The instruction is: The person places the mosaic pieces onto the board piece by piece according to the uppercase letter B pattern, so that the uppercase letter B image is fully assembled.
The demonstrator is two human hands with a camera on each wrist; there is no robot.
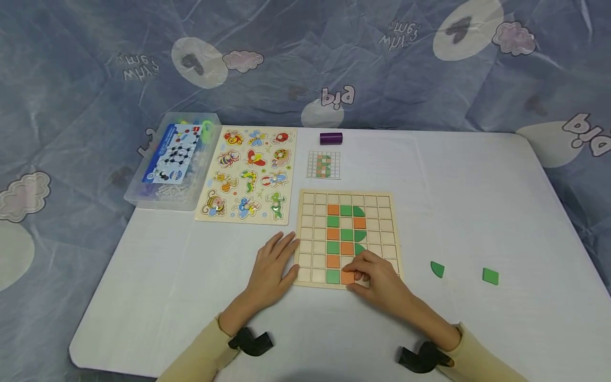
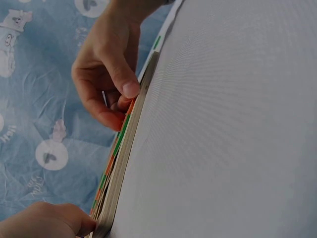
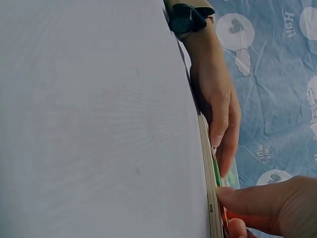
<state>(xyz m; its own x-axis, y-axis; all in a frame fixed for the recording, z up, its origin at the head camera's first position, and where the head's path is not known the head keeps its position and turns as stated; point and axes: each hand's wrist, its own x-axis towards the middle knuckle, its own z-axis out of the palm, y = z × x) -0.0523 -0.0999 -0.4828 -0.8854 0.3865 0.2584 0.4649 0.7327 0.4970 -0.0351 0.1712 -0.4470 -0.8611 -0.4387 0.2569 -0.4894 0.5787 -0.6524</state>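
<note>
A wooden grid board [image 1: 312, 233] lies on the white table, with orange and green square tiles and green quarter-round tiles set in its middle columns. My right hand [image 1: 379, 278] is over the board's near edge, its thumb and index finger bent about an orange square tile [image 1: 347, 278] in the bottom row; the left wrist view shows the fingertips on its orange edge. Flat along the board's left edge, my left hand [image 1: 272, 268] touches the wood with its fingers extended. To the right lie a loose green quarter-round tile [image 1: 437, 269] and a loose green square tile [image 1: 490, 276].
A small printed pattern card [image 1: 312, 166] lies beyond the board, near a purple cylinder [image 1: 331, 139]. At the back left are an insect picture puzzle board [image 1: 243, 212] and a clear plastic box [image 1: 138, 196] with a blue and white card inside.
</note>
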